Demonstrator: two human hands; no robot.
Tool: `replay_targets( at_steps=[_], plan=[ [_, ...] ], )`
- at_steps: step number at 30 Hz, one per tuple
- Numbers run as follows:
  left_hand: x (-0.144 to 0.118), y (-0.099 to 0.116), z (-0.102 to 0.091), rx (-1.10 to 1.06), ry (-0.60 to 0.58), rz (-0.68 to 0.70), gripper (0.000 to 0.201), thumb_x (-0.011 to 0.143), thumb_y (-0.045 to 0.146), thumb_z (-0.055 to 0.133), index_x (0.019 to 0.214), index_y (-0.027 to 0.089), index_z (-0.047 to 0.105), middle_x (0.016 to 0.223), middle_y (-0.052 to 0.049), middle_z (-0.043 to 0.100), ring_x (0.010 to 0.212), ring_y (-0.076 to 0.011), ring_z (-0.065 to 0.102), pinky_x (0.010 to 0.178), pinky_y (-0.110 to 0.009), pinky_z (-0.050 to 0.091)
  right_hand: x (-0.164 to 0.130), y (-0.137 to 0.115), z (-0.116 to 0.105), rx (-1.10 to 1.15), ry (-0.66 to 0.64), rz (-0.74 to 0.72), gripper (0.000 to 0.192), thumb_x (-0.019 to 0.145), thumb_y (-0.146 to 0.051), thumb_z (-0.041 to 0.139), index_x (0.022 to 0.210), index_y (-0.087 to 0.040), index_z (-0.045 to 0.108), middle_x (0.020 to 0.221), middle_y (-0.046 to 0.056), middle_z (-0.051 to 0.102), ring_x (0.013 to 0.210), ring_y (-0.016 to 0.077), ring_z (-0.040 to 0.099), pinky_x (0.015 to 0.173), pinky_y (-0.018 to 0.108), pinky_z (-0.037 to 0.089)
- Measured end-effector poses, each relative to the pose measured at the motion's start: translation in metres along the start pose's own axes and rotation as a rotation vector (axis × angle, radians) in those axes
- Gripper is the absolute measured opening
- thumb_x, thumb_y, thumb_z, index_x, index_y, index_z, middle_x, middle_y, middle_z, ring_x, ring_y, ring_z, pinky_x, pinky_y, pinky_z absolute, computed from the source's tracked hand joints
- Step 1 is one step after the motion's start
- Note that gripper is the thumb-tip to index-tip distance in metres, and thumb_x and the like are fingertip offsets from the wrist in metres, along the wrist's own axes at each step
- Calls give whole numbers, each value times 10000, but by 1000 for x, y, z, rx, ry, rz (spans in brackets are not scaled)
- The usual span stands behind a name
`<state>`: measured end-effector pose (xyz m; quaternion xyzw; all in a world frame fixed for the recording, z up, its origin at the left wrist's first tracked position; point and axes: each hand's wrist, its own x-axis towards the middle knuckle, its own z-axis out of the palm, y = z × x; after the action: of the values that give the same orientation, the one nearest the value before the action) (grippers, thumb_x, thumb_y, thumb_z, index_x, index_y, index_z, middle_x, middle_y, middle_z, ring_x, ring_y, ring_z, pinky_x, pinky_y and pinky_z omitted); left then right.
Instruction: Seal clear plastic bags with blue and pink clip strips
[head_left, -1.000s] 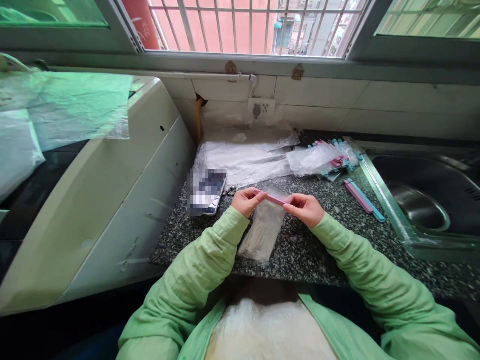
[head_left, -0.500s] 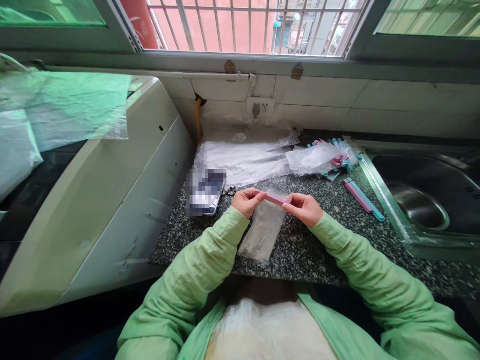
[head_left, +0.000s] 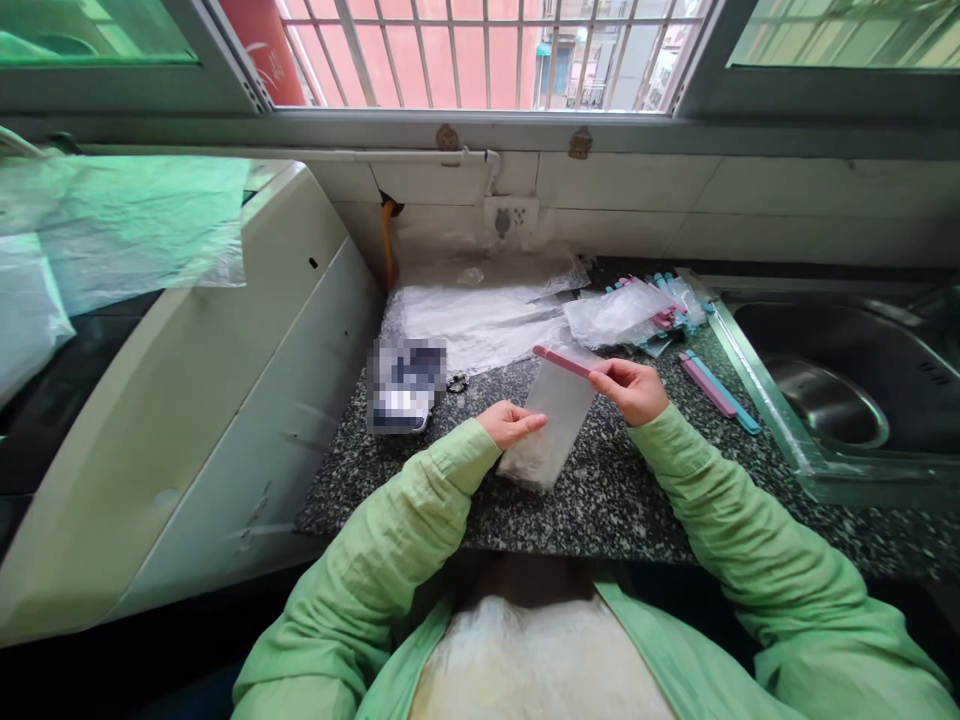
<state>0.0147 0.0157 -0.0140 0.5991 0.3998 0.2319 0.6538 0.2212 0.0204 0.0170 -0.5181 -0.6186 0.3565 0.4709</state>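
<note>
- Your right hand (head_left: 634,388), just right of the frame's centre, has its grip closed on the right end of a pink sealing clip (head_left: 562,362).
- The clip runs up and to the left from your fingers and is clamped across the top of a small clear plastic bag (head_left: 551,420).
- The bag hangs from the clip down and to the left, with its lower end resting on the speckled worktop (head_left: 600,500).
- Your left hand (head_left: 511,422), at the centre of the frame, has loosely curled fingers; its fingertips touch the left edge of the bag, and its grip is not closed around anything.
- Right of your right hand, 2 loose clips, 1 pink (head_left: 706,386) and 1 blue (head_left: 726,392), lie side by side on the worktop near the sink (head_left: 817,470).
- Above your hands, toward the wall, lies a pile of clear plastic sheets (head_left: 480,310); right of it is a clear packet of more clips (head_left: 637,312).
- Left of your left hand, a blurred flat device (head_left: 405,385) lies on the worktop beside a white appliance (head_left: 195,420).
</note>
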Motion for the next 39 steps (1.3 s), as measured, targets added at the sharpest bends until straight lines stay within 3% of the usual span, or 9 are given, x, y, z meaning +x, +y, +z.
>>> replay_targets(
  at_steps=[5, 9, 13, 18, 24, 28, 31, 35, 39],
  plan=[
    [-1, 5, 4, 5, -2, -33, 546, 454, 659, 638, 407, 120, 571, 345, 30, 381, 367, -48, 277, 402, -229, 182, 1, -2, -1, -7, 45, -8, 333, 593, -479, 653, 607, -150, 606, 554, -1, 559, 521, 97, 463, 513, 253, 412],
    [0, -1, 3, 46, -78, -24, 574, 515, 677, 590, 410, 119, 504, 358, 64, 274, 397, -31, 195, 424, -232, 124, 1, -2, 0, 8, 72, 12, 347, 573, -492, 661, 607, -151, 609, 556, -4, 555, 518, 92, 450, 502, 247, 397],
    [1, -3, 1, 72, -99, 6, 559, 511, 655, 611, 435, 115, 489, 395, 65, 289, 422, -34, 226, 438, -229, 143, 1, -5, 0, 44, 21, 30, 372, 564, -522, 655, 603, -156, 594, 560, -7, 543, 537, 94, 452, 525, 248, 396],
    [0, 12, -3, -85, 182, 133, 514, 430, 595, 689, 605, 119, 605, 474, 46, 448, 474, -61, 363, 465, -217, 271, -3, -11, 5, 95, -171, 78, 409, 547, -555, 657, 575, -160, 558, 545, -18, 515, 534, 88, 433, 522, 241, 374],
    [2, 15, -11, -197, 384, 225, 405, 464, 497, 723, 561, 123, 601, 421, 67, 404, 414, -36, 328, 418, -201, 255, -9, -8, 19, 93, -277, 184, 439, 540, -575, 646, 575, -152, 534, 506, -47, 441, 481, 59, 356, 471, 223, 297],
    [5, 7, -13, -321, 589, 304, 366, 465, 455, 736, 536, 127, 591, 407, 69, 416, 382, -33, 343, 385, -196, 263, -10, -6, 24, 151, -278, 258, 475, 470, -571, 682, 672, -157, 565, 580, -31, 521, 536, 79, 436, 536, 240, 365],
    [9, 4, -16, -460, 739, 363, 358, 457, 445, 740, 552, 135, 590, 395, 77, 428, 355, -32, 354, 365, -189, 282, -14, -5, 26, 99, -372, 348, 459, 444, -535, 702, 662, -148, 586, 575, -22, 542, 539, 83, 451, 550, 249, 373],
    [10, 9, -18, -610, 855, 389, 342, 427, 389, 764, 552, 137, 570, 413, 84, 451, 348, -24, 370, 357, -177, 299, -21, -1, 29, -9, -504, 414, 380, 452, -475, 700, 580, -133, 594, 498, -30, 515, 484, 68, 410, 500, 239, 330],
    [10, 14, -18, -701, 907, 368, 321, 431, 330, 775, 572, 134, 563, 424, 88, 465, 357, -19, 391, 358, -163, 313, -22, 1, 30, -55, -509, 398, 303, 490, -421, 675, 514, -137, 573, 459, -34, 497, 466, 62, 396, 478, 229, 310]
  ],
)
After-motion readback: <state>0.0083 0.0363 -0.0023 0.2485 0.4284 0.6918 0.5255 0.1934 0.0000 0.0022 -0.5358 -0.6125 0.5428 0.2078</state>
